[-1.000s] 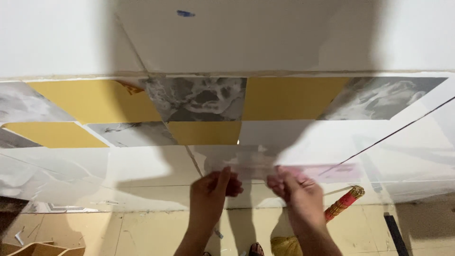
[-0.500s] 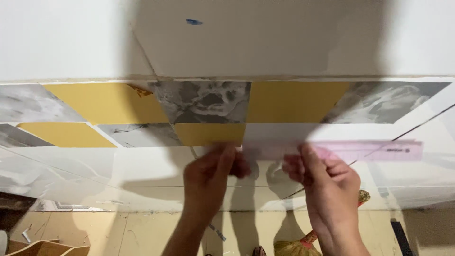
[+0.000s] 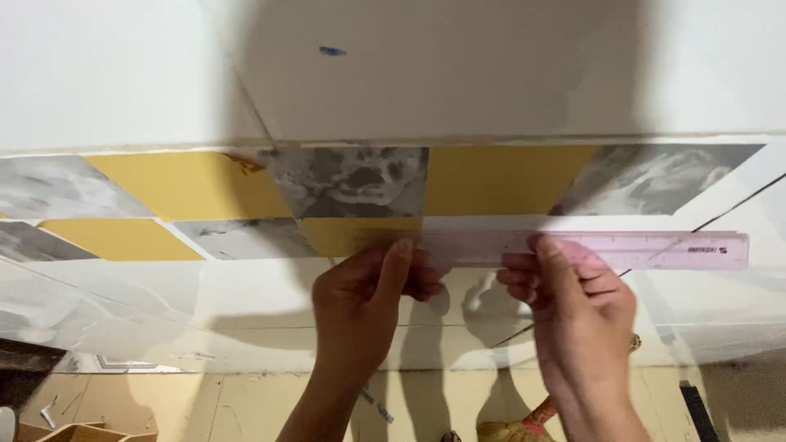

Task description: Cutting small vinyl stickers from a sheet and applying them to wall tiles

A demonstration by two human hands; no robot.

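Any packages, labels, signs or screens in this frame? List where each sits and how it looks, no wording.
No packages, signs or screens show.
Ruler: the one printed thing, a long translucent pink strip with scale marks and a small dark mark near its right end, held flat and level against the tiled surface by the left hand and right hand.

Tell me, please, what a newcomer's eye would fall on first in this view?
Most striking is the pink see-through ruler, held level against the wall by the left hand and the right hand at mid-frame. Just above it runs a band of yellow tiles alternating with grey marbled tiles. A small blue mark sits on the white wall higher up.
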